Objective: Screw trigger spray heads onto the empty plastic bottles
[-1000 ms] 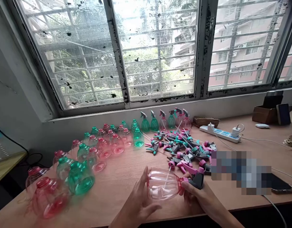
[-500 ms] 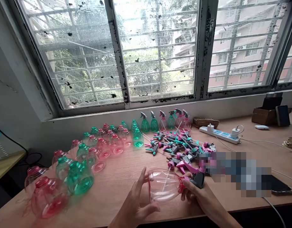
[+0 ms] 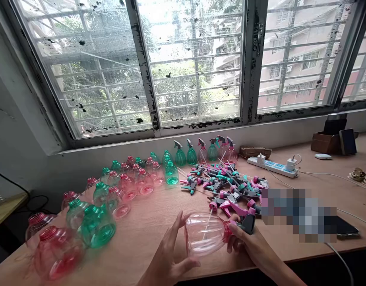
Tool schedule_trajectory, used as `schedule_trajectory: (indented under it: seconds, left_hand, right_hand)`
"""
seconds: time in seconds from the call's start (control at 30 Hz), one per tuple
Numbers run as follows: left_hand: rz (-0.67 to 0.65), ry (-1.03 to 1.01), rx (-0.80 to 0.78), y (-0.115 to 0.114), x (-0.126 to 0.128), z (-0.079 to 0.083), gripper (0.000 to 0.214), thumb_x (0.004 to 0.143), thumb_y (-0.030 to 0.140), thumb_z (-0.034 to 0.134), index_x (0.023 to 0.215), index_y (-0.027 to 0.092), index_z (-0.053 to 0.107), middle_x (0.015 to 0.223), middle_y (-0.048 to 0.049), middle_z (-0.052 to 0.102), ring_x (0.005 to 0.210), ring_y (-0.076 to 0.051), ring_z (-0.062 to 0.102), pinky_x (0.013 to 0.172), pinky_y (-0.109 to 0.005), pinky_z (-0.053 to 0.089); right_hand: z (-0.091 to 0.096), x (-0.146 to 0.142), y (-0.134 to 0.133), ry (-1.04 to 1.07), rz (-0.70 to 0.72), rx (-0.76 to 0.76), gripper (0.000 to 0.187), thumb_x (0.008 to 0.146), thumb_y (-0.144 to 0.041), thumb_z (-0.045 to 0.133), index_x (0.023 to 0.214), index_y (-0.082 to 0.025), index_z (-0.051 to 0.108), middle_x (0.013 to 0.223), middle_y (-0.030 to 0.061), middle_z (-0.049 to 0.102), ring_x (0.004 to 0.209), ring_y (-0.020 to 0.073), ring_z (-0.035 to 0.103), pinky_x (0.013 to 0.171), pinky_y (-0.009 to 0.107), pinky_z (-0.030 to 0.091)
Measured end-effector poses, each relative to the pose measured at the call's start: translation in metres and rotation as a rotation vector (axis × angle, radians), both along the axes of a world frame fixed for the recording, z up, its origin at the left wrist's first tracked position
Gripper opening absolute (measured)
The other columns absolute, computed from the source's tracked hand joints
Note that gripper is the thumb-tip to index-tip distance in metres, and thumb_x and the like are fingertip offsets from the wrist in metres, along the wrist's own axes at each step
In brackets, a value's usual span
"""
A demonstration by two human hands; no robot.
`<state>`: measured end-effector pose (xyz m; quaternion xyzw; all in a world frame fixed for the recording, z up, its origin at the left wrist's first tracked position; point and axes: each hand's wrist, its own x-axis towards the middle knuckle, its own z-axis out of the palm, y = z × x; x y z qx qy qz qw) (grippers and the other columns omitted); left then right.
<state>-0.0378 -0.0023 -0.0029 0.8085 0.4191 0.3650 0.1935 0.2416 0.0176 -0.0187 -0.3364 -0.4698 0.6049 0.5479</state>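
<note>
A clear pink spray bottle [image 3: 204, 234] lies sideways between my two hands above the table's near edge. Its base rests in my left hand [image 3: 169, 252], fingers behind it and thumb below. My right hand [image 3: 241, 237] is closed round the neck, with fingers on the pink collar of the dark grey trigger sprayer [image 3: 248, 222]. The sprayer's white dip tube [image 3: 207, 226] shows through the bottle wall. Just beyond lies a heap of loose trigger sprayers [image 3: 230, 184] in grey, pink and teal.
Topless pink bottles [image 3: 59, 252] and green bottles [image 3: 98, 226] stand in rows on the left. Several bottles with sprayers [image 3: 191, 153] line the wall. A power strip [image 3: 272, 167] with cables, a phone [image 3: 343, 227] and a brown box [image 3: 324, 142] occupy the right side.
My view has shifted slightly, so the table's things sit a little further left. Both hands keep nearly the same hold on the bottle.
</note>
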Motion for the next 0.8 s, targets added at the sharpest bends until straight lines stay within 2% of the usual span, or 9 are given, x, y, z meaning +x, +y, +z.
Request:
schedule_trajectory:
  seconds: [0.17,0.33,0.43,0.5,0.63,0.8]
  left_hand:
    - [-0.031,0.006,-0.007,-0.0004,0.0015,0.0035,0.090,0.087,0.047,0.076,0.159,0.043,0.021,0.165,-0.0050,0.042,0.151,-0.033,0.039,0.124,-0.050,0.035]
    - [-0.060,-0.002,-0.011,0.0030,0.0018,-0.0043,0.079,0.098,0.046,0.061,0.161,0.043,0.013,0.166,-0.0067,0.039,0.149,-0.031,0.043,0.122,-0.050,0.039]
    - [-0.056,-0.016,-0.025,0.0040,0.0019,-0.0045,0.098,0.089,0.052,0.071,0.162,0.041,0.007,0.165,-0.0090,0.041,0.149,-0.035,0.043,0.121,-0.054,0.038]
    - [-0.038,-0.020,-0.015,0.0039,0.0022,-0.0025,0.104,0.084,0.053,0.076,0.162,0.040,0.008,0.164,-0.0094,0.043,0.150,-0.036,0.041,0.122,-0.055,0.037]
    - [-0.034,-0.010,-0.013,0.0030,0.0021,-0.0005,0.094,0.087,0.045,0.076,0.161,0.041,0.018,0.167,-0.0064,0.039,0.152,-0.034,0.037,0.124,-0.052,0.034]
    - [-0.015,0.017,-0.063,0.0015,0.0015,-0.0019,0.087,0.097,0.031,0.064,0.161,0.044,0.007,0.169,-0.0041,0.033,0.152,-0.032,0.037,0.123,-0.054,0.034]
  right_hand:
    - [-0.0042,0.0003,0.0016,0.022,-0.052,-0.051,0.043,0.079,-0.057,0.079,0.088,-0.021,0.058,0.054,-0.0027,0.070,0.042,0.0149,0.062,0.043,0.023,0.040]
    - [-0.0061,-0.0006,0.0026,0.068,-0.080,-0.066,0.044,0.075,-0.056,0.084,0.087,-0.022,0.057,0.049,-0.0079,0.060,0.039,0.0109,0.053,0.040,0.020,0.035]
    - [-0.0059,-0.0016,0.0024,0.058,-0.086,-0.056,0.045,0.072,-0.057,0.085,0.086,-0.022,0.060,0.050,-0.0077,0.060,0.039,0.0110,0.052,0.039,0.021,0.036]
    - [-0.0051,-0.0020,0.0019,0.048,-0.085,-0.052,0.046,0.071,-0.058,0.086,0.087,-0.022,0.062,0.051,-0.0072,0.061,0.040,0.0115,0.052,0.039,0.022,0.038]
    - [-0.0026,-0.0014,0.0002,0.033,-0.075,-0.061,0.047,0.072,-0.058,0.085,0.091,-0.022,0.062,0.054,-0.0048,0.066,0.041,0.0127,0.055,0.040,0.022,0.039]
    - [-0.0016,-0.0003,-0.0006,0.018,-0.052,-0.030,0.043,0.078,-0.056,0.082,0.093,-0.021,0.060,0.059,-0.0012,0.072,0.043,0.0129,0.058,0.041,0.022,0.040]
